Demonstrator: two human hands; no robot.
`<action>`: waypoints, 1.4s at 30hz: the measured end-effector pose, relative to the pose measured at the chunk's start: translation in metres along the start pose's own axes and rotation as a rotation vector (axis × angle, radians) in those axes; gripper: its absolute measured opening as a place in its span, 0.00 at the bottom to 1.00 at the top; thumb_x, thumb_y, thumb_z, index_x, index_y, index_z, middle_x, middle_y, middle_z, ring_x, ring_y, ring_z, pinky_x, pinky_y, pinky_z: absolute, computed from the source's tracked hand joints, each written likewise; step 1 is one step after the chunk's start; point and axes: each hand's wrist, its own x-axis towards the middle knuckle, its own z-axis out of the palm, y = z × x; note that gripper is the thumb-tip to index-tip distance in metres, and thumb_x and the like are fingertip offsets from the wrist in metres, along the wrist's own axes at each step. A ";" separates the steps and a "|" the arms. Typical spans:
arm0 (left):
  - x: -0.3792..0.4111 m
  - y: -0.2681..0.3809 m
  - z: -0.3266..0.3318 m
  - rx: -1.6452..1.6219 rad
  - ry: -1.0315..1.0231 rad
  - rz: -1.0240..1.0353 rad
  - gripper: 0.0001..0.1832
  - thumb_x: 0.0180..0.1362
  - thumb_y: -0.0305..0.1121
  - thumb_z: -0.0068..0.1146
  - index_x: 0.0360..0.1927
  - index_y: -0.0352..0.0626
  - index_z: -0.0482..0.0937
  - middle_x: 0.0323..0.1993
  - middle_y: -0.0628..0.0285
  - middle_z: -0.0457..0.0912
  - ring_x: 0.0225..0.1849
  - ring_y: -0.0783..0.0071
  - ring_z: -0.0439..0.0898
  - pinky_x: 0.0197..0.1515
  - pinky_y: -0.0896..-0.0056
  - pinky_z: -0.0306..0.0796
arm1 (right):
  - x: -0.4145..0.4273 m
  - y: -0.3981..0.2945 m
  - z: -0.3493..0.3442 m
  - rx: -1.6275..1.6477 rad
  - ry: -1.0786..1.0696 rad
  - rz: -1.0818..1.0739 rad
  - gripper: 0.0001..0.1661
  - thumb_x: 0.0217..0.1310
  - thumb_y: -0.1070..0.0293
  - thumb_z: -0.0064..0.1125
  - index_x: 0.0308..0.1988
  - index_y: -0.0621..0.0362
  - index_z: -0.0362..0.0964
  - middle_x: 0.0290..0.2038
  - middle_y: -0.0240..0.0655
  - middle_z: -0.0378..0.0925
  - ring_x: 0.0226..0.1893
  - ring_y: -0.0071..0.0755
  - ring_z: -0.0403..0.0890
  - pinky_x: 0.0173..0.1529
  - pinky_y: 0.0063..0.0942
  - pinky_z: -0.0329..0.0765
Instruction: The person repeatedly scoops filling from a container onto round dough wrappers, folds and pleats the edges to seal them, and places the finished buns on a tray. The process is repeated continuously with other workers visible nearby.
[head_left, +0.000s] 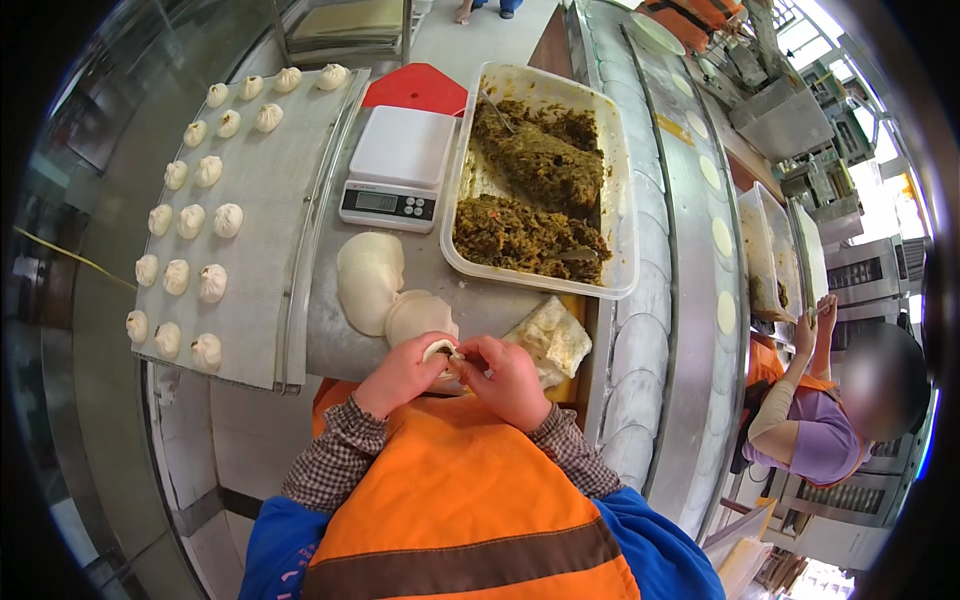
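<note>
Both hands meet low in front of my orange apron. My left hand (400, 377) cups a partly folded dough wrapper (440, 349) with dark filling showing in its opening. The thumb and fingers of my right hand (504, 379) pinch the wrapper's right edge. Just beyond lie overlapping flat dough rounds (371, 281) on the metal worktop (337, 352). A crumpled, stained cloth (553, 341) is beside my right hand. Farther off, a plastic tub (540, 281) holds dark chopped filling (536, 232) and what look like metal spoons. Shaped filled buns (212, 283) stand in rows on a mesh-lined tray (259, 315) at left.
A digital kitchen scale (401, 154) stands left of the tub, near a red plastic object (416, 88). A conveyor (679, 300) carrying dough rounds (722, 238) runs along the right. Beyond it, a co-worker (817, 427) has both hands raised by another tub (769, 255).
</note>
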 end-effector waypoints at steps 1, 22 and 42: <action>0.001 -0.003 -0.001 -0.007 -0.009 0.010 0.16 0.59 0.25 0.44 0.51 0.36 0.73 0.44 0.55 0.78 0.46 0.70 0.77 0.51 0.72 0.70 | 0.001 -0.003 0.000 0.098 -0.005 0.063 0.10 0.58 0.76 0.59 0.41 0.65 0.71 0.27 0.39 0.77 0.24 0.28 0.80 0.28 0.25 0.75; 0.007 0.006 0.004 -0.415 -0.007 -0.068 0.17 0.67 0.38 0.40 0.48 0.36 0.73 0.42 0.62 0.77 0.43 0.76 0.76 0.49 0.74 0.69 | 0.005 -0.008 -0.002 0.433 0.054 0.240 0.08 0.58 0.76 0.57 0.39 0.65 0.68 0.25 0.38 0.78 0.24 0.27 0.81 0.28 0.25 0.76; 0.013 -0.019 0.008 -0.395 0.183 -0.148 0.32 0.66 0.60 0.33 0.38 0.38 0.74 0.26 0.66 0.77 0.23 0.79 0.74 0.23 0.80 0.67 | -0.002 0.003 -0.004 0.230 0.109 0.057 0.11 0.53 0.77 0.61 0.39 0.63 0.72 0.27 0.32 0.75 0.27 0.23 0.77 0.32 0.22 0.75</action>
